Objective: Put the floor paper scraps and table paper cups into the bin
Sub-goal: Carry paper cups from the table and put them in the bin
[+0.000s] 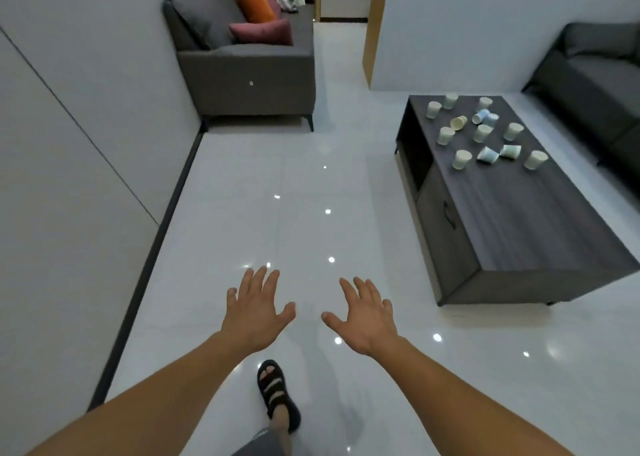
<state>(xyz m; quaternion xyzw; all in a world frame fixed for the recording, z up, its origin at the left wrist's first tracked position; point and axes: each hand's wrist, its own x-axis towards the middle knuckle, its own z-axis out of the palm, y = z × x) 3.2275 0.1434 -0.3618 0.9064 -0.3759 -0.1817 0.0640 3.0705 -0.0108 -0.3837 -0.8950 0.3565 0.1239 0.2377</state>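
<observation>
About a dozen paper cups [482,133], some upright and some tipped over, lie scattered across the far half of a dark wood-grain bench [519,220] on the right. No paper scraps and no bin show anywhere on the glossy white floor [259,195]. The person's left hand [256,313] and right hand [363,320] hang empty over the tiles, fingers [258,279] spread apart, one sandalled foot [277,393] forward. Collection looks not yet begun, and the next move likely calls for stepping right to gather cups and locating the bin.
</observation>
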